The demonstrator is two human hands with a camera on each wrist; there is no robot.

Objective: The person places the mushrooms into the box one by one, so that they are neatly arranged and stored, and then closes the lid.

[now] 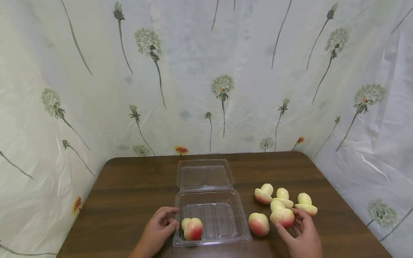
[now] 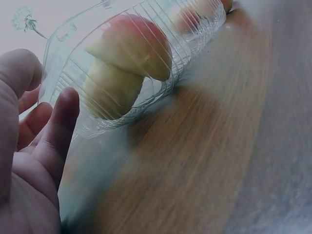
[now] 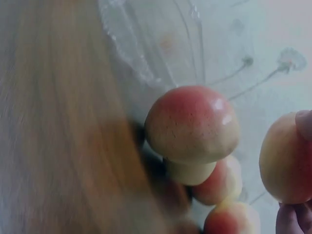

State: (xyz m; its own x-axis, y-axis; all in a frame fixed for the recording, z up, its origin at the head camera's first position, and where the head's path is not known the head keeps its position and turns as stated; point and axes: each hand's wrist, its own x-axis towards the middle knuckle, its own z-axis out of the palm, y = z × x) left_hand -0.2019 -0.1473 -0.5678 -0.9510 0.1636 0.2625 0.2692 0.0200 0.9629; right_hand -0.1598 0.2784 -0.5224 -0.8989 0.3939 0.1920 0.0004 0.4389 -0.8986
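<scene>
A clear plastic clamshell container (image 1: 222, 233) lies with its lid folded back. Inside, at its left end, rests one toy mushroom (image 1: 194, 229) with a red and cream cap and pale stem. My left hand (image 1: 158, 229) holds the container's left rim between thumb and fingers; in the left wrist view the mushroom shows through the ribbed wall. Between thumb and fingers, my right hand (image 1: 301, 233) grips another mushroom (image 1: 282, 217) by its cap, right of the container. Close to its left is a mushroom (image 1: 259, 224) lying cap toward me, larger in the right wrist view (image 3: 192, 129).
Behind the right hand lie several more mushrooms, among them one at the left (image 1: 264, 195), one in the middle (image 1: 283, 196) and one at the right (image 1: 305, 204). The open lid (image 1: 205, 173) reaches toward the back edge of the brown table (image 1: 135, 186). A flower-patterned curtain (image 1: 193, 71) hangs behind.
</scene>
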